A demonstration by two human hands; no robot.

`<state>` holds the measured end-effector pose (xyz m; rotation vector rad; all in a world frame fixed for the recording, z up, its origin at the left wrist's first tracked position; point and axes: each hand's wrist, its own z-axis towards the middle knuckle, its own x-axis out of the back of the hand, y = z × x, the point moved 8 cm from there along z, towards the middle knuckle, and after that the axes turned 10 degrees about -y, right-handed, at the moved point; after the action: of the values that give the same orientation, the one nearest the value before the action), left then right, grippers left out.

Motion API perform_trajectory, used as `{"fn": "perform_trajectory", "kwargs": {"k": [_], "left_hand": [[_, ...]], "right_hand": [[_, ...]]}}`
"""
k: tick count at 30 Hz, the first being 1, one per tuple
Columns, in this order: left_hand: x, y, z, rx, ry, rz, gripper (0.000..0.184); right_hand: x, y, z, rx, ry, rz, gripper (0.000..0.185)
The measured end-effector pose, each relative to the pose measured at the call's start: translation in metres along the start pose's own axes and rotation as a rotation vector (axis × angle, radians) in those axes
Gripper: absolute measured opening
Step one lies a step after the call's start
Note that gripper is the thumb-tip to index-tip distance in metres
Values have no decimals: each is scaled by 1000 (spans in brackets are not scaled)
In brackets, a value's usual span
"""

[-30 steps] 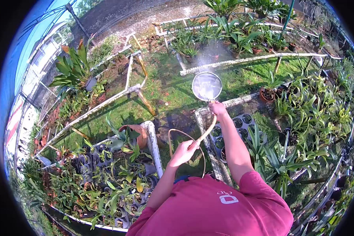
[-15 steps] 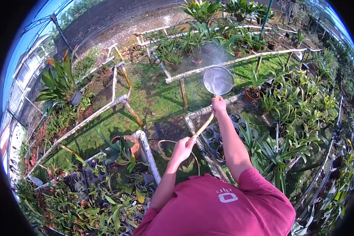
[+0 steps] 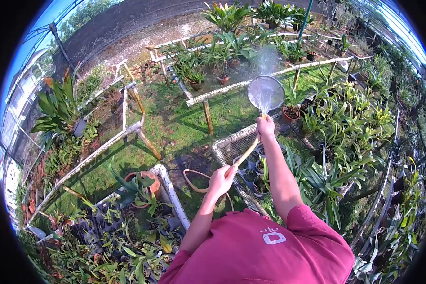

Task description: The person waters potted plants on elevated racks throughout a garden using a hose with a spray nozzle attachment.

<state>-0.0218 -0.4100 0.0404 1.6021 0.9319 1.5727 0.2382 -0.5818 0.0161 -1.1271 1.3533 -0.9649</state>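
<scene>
At left, a clay pot (image 3: 154, 184) sits on a white-rimmed desk (image 3: 174, 199), grass (image 3: 170, 130) ahead; the left hand (image 3: 219, 180) grips the hose (image 3: 246, 152), which slants forward and rightward to the right hand (image 3: 265, 126), wrapped around it, the round spray head (image 3: 266, 91) just beyond, nearer that hand; at right, leafy plants (image 3: 357, 125)

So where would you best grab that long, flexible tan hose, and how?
Probably just behind the spraying end of the hose, from the rear, closing round it as the right hand does: it is slim, and the water shoots away. A second grip further back, where the left hand is, should steady the bendy length.
</scene>
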Motion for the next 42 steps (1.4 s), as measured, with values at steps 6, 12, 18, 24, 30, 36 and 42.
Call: {"fn": "perform_trajectory", "kwargs": {"k": [6,12,18,24,30,36,42], "left_hand": [[2,-4,2,3,2,11,28],[5,2,12,11,17,56,31],[-2,13,18,-3,-1,18,30],[15,11,10,26,48,20,32],[41,-15,-13,42,205,1,29],[50,-46,-43,84,308,-71,22],[55,-57,-68,145,394,-66,27]], "right_hand": [[4,4,-1,26,73,33,18],[8,1,13,9,86,24,26],[-4,-4,31,-24,-78,24,19],[-56,-1,35,-78,-255,-27,18],[-120,7,18,-82,-343,-19,21],[-172,22,-6,-109,-423,-15,21],[-198,32,-33,-113,-467,-10,21]]}}
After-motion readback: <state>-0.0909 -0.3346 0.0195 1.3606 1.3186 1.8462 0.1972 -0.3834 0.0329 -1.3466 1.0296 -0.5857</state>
